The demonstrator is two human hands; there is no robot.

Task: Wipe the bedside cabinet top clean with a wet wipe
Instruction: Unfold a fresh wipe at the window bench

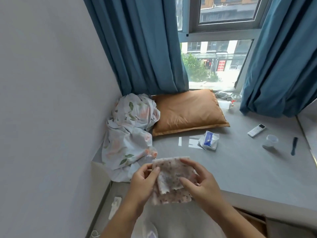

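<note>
Head view, looking down: holding a wet wipe (pixel 173 179) up in both hands, nearest the camera and just in front of the grey ledge (pixel 240 162), the one flat top in sight. Left hand (pixel 145 182) pinching the wipe's left edge between thumb and forefinger, remaining fingers curled behind the sheet. Right hand (pixel 204 182) pinching the right side, forefinger pressing across the front, thumb over the upper edge. Already showing dark smudges over the middle, so probably being refolded for a cleaner face. Sagging and creasing wherever unsupported: thin, limp, light, damp, likely clinging to itself and tearing if tugged hard. Best gripping at opposite edges for folding, then backing with flat fingers as a pad for wiping.

Lying just left of the wipe and beyond it, a crumpled floral sheet (pixel 128 134) spilling over the ledge's left end. Sitting past the wipe, mid-ledge, an opened wipe packet (pixel 209 140). Resting to the right of that and well apart from the wipe, a clear plastic cup (pixel 271 141), a dark comb (pixel 294 146) and a white remote (pixel 256 130). Leaning behind the packet, an orange pillow (pixel 187 112). Hanging farthest off, blue curtains (pixel 142 48) framing the window (pixel 217 48). Cannot tell whether the bedside cabinet itself is in frame.
</note>
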